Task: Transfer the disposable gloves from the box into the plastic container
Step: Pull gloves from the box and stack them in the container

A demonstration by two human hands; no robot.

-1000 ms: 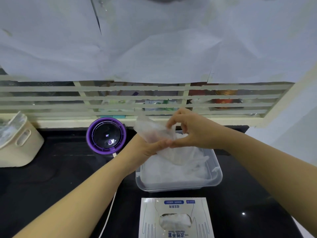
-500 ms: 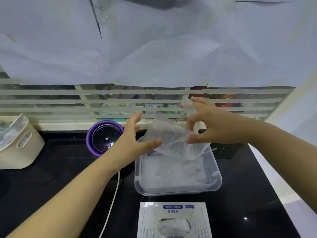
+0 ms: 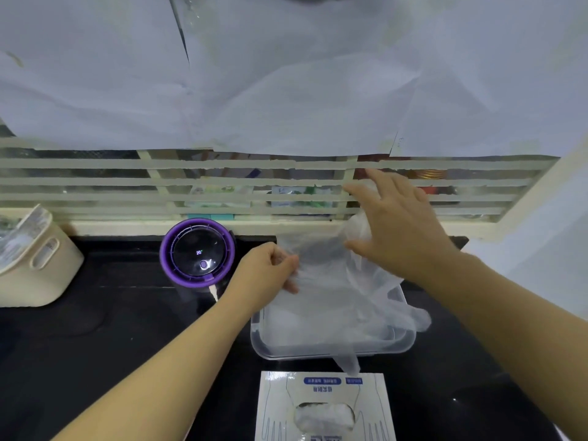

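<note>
A clear disposable glove is stretched out above the clear plastic container, which holds more gloves. My left hand pinches the glove's left edge. My right hand is above the container's far right corner with fingers straight and spread, and the glove's other end bunches against its palm side. One glove finger hangs over the container's front rim toward the glove box. The box lies at the near edge, with gloves showing in its oval opening.
A round purple-rimmed device with a white cable stands left of the container on the black countertop. A beige bin sits at far left. A slatted window ledge runs behind.
The crumpled glove has been pulled out wide. My right hand went from a pinch to spread fingers and moved right. My left hand closed on the glove's left edge.
</note>
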